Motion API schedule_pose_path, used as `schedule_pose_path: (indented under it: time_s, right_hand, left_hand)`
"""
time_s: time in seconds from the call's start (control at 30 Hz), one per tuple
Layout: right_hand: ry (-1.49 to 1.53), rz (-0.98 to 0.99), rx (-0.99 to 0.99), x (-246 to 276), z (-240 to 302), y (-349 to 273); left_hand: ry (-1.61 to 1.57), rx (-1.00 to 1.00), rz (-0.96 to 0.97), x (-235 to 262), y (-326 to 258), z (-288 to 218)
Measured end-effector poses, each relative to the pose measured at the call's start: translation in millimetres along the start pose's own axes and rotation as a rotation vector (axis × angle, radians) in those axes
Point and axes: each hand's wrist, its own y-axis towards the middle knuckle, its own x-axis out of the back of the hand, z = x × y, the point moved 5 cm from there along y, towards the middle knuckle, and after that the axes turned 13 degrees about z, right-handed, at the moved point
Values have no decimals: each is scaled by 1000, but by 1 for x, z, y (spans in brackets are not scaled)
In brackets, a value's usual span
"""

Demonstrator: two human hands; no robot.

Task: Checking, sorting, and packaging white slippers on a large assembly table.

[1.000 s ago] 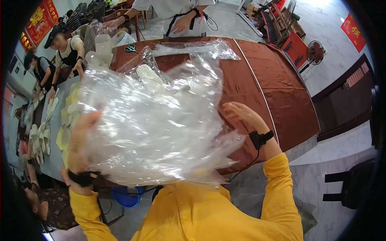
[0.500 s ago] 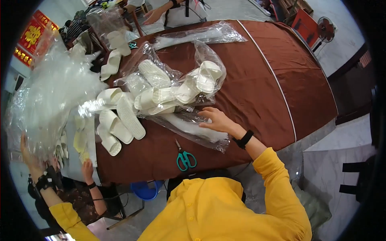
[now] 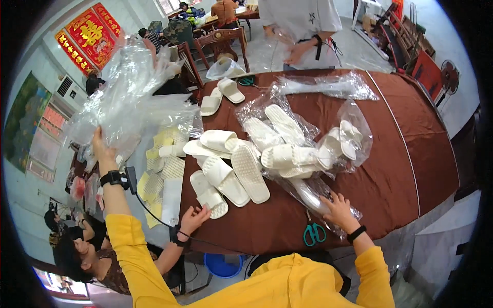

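Note:
My left hand (image 3: pixel 101 149) is raised far out to the left and grips a big crumpled clear plastic bag (image 3: pixel 131 92) that hangs in the air. My right hand (image 3: pixel 336 205) rests on a clear bag holding a white slipper (image 3: pixel 313 197) near the front edge of the brown table (image 3: pixel 411 169). Just left of that hand lie green-handled scissors (image 3: pixel 314 233). Several loose white slippers (image 3: pixel 226 169) lie on the table's left part, and more bagged white slippers (image 3: pixel 303 143) are piled in the middle.
A seated person's hand (image 3: pixel 195 218) reaches for a slipper at the table's left edge. Another person in a white shirt (image 3: pixel 300 25) stands at the far side. Yellow and white sheets (image 3: pixel 162 174) lie left of the table. A blue bucket (image 3: pixel 223 264) sits below.
My left hand has lifted the clear bag higher and further left. My right hand has shifted toward the near edge, onto the bagged slipper by the scissors.

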Motion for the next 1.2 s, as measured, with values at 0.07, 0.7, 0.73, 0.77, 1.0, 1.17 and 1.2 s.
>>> schedule_pose_path:
  time_s: [0.07,0.7,0.73,0.77,1.0,1.17,1.2]
  right_hand:
    - [-14,-19,-20,-4,15,1]
    - [44,-56,-136,0,49,10]
    - [39,-36,-188,-4,46,4]
    - [22,-48,-211,-6,46,1]
    - [-34,-64,-206,1,46,-12]
    - [-170,-230,-73,16,24,4]
    - [-180,-258,-83,16,9,3]
  left_hand:
    - [-15,-27,26,12,24,-4]
    - [7,330,17,259,193,165]
    - [180,394,-57,260,198,191]
    - [178,415,-37,261,205,207]
    - [-5,259,51,242,164,268]
    - [66,303,-83,252,105,225]
    - [161,376,-13,236,75,231]
